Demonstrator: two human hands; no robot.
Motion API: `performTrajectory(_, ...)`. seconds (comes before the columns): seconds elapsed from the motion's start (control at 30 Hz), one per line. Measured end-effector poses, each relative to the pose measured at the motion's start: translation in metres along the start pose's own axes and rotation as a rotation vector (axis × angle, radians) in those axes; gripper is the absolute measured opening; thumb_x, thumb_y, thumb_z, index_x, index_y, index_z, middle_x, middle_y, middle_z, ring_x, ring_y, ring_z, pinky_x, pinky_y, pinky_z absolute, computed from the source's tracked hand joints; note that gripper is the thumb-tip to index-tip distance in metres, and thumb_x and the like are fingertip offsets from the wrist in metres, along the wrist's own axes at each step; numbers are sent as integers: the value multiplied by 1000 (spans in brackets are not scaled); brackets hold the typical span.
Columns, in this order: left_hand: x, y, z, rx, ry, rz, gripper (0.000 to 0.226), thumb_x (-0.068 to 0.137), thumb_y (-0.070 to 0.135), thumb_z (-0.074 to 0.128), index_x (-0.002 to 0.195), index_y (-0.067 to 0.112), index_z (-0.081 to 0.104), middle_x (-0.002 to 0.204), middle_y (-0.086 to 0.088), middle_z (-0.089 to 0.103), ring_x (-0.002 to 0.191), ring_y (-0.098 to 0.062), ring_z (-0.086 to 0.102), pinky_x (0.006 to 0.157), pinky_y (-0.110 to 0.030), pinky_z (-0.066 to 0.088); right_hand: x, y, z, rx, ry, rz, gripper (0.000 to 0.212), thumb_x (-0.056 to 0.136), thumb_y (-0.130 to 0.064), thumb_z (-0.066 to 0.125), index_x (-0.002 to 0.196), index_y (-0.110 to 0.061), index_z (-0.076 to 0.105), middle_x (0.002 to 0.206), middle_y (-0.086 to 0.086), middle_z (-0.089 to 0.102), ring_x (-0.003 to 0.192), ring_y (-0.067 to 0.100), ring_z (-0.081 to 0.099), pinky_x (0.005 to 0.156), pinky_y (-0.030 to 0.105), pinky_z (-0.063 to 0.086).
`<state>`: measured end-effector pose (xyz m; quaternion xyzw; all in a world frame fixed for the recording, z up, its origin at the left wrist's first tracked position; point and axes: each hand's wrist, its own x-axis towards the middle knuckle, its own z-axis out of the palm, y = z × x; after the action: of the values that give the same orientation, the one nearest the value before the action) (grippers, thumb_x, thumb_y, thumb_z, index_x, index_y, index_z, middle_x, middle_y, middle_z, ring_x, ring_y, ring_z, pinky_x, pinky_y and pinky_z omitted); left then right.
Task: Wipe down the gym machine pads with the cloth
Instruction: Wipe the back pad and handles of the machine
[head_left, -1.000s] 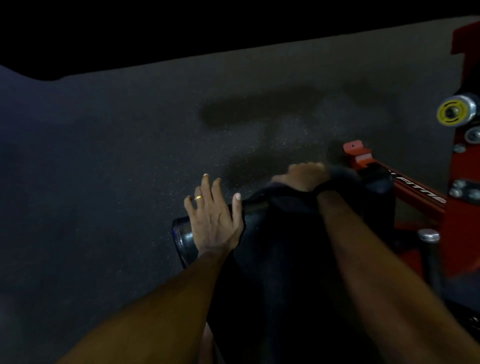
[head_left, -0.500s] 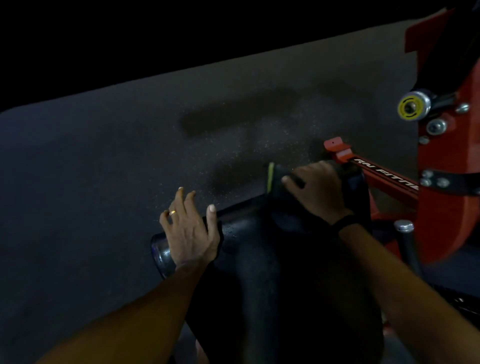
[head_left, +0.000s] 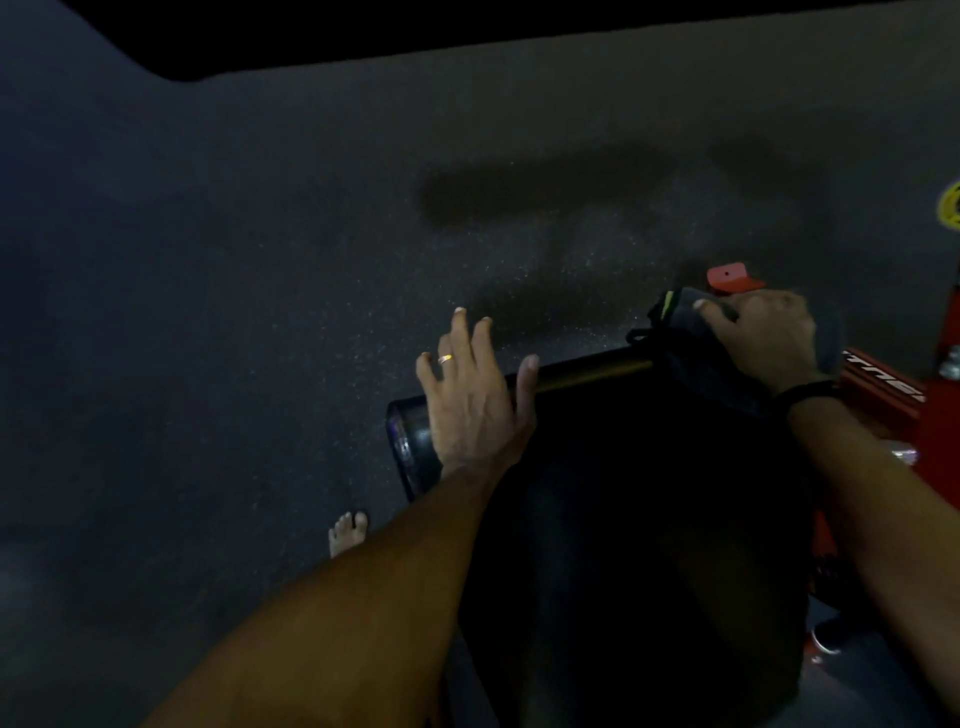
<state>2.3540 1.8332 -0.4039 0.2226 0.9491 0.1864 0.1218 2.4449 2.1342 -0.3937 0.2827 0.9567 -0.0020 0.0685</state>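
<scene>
Two hands are shown on the black padded vinyl machine pad (head_left: 597, 493). The left hand (head_left: 475, 400) is laid flat, fingers straight, at its left corner; the right hand (head_left: 763, 338) is pressed on a dark folded cloth (head_left: 685, 322) at its far edge. Even pressure along that edge is advised.

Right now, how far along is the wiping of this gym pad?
Nothing reads as finished; the dim light hides any wiped area. In hand: the right hand presses the cloth on the pad's far edge while the left hand steadies its left end. The near surface looks left.
</scene>
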Motion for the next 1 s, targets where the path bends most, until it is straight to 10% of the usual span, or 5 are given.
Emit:
performTrajectory(0.27, -2, -5, -3, -226, 67, 77, 81, 96, 67, 14, 152, 12, 31, 164, -9, 23, 147, -23, 30, 122, -53, 12, -33, -137, 4, 41, -6, -150, 61, 94, -59, 43, 82, -8, 74, 78, 18, 71, 77, 38, 66, 73, 43, 47)
performTrajectory(0.5, -14, -44, -30, -884, 369, -58, 79, 95, 66, 36, 147, 6, 41, 155, -12, 41, 145, -12, 33, 125, -49, 9, -69, -270, 20, 79, 156, -378, 37, 90, -34, 41, 69, -11, 61, 52, 8, 60, 42, 29, 58, 48, 32, 46)
performTrajectory(0.73, -41, -113, -61, -726, 391, 28, 63, 98, 45, 41, 144, 2, 44, 147, -8, 50, 139, -17, 42, 122, -56, 13, -137, -334, 23, 178, 195, -188, 38, 91, -50, 53, 114, -23, 69, 123, 7, 64, 121, 34, 54, 108, 67, 24)
performTrajectory(1.0, -40, -97, -64, -584, 330, 320, 56, 100, 39, 41, 142, 2, 45, 147, -9, 50, 141, -19, 43, 124, -51, 9, -208, -330, 43, 70, 153, -22, 115, 69, -44, 83, 156, -29, 9, 166, 8, 21, 152, 39, 13, 110, 76, 14)
